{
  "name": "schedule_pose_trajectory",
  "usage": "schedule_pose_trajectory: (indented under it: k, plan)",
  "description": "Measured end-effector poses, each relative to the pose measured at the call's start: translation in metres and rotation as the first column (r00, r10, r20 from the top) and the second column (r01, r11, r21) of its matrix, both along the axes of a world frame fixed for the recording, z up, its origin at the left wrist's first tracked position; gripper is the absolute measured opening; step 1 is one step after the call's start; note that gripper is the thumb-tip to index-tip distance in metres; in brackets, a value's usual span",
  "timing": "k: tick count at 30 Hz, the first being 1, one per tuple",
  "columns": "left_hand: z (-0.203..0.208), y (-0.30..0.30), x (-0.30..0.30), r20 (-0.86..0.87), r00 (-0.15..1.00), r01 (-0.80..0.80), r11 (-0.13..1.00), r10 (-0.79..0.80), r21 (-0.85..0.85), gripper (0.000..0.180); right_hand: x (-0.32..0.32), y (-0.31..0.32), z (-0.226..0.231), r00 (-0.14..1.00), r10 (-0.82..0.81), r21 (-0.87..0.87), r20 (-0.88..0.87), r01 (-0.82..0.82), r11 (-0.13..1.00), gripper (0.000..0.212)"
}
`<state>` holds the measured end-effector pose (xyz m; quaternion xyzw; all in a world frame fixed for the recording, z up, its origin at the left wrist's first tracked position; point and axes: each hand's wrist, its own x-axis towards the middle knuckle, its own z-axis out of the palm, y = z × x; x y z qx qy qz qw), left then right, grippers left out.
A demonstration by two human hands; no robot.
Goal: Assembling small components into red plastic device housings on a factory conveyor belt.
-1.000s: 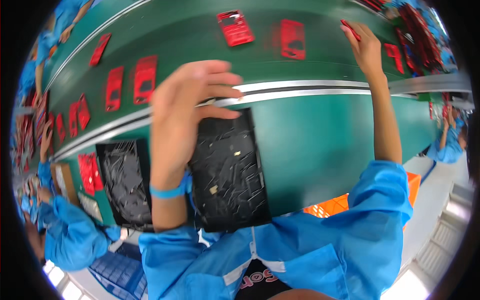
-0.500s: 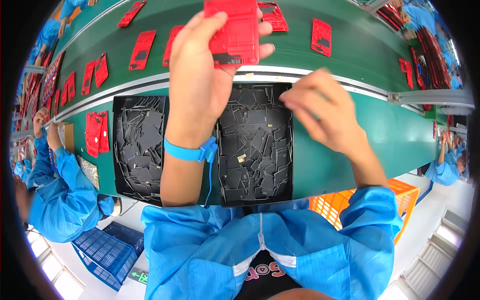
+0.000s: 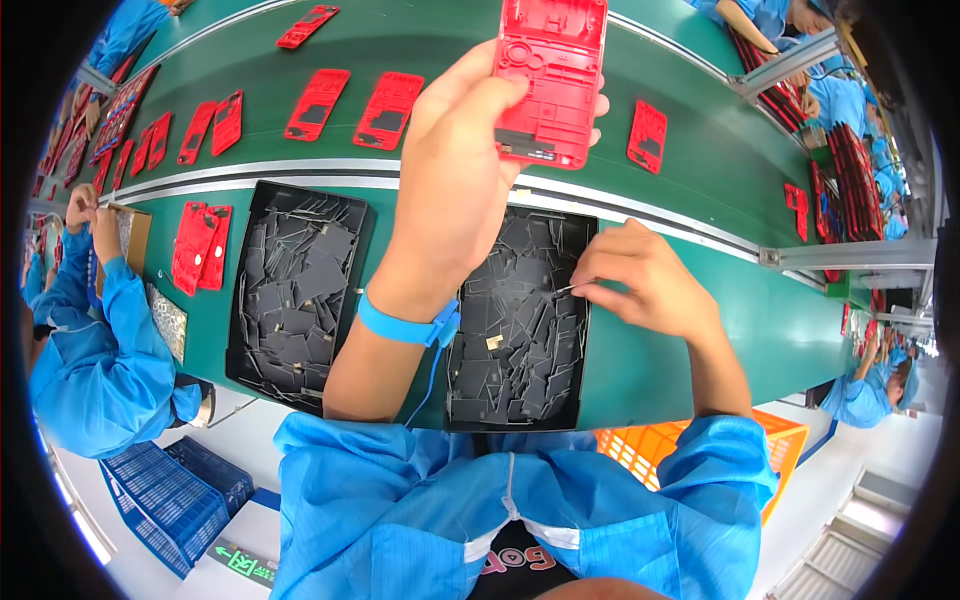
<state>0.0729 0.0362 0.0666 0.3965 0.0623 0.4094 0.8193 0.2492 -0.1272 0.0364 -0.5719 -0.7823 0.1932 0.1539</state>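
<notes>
L hand [image 3: 455, 150] grips red housing [image 3: 550, 75], ribbed side up, over belt [image 3: 430, 45] nr its near edge. R hand [image 3: 645, 280] pinched at black tray's [image 3: 581, 350] R edge, prob. on thin pc [image 3: 565, 290]. Best: lift one only, by rim; housing steady.

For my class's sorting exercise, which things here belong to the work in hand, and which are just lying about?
In use:
red rectangular plastic shell, in the left hand
black rectangular tray of thin dark flat pieces, by the right hand
probably similar red plastic shells on the green belt

Apparently just lying about:
orange slatted plastic crate
blue latticed plastic crate
</notes>
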Motion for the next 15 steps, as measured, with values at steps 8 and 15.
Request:
schedule_pose_trajectory:
  k: [8, 15]
  plan:
    - [-0.001, -0.008, 0.002, -0.104, 0.982, -0.147, 0.983, 0.158, 0.108, 0.032, -0.004, 0.014, 0.035, 0.933, 0.034, 0.271, -0.359, 0.069, 0.960, 0.019]
    - [0.004, -0.014, 0.007, -0.105, 0.983, -0.136, 0.982, 0.150, 0.134, 0.033, -0.023, 0.021, 0.055, 0.473, -0.170, 0.147, -0.865, 0.562, 0.814, 0.013]
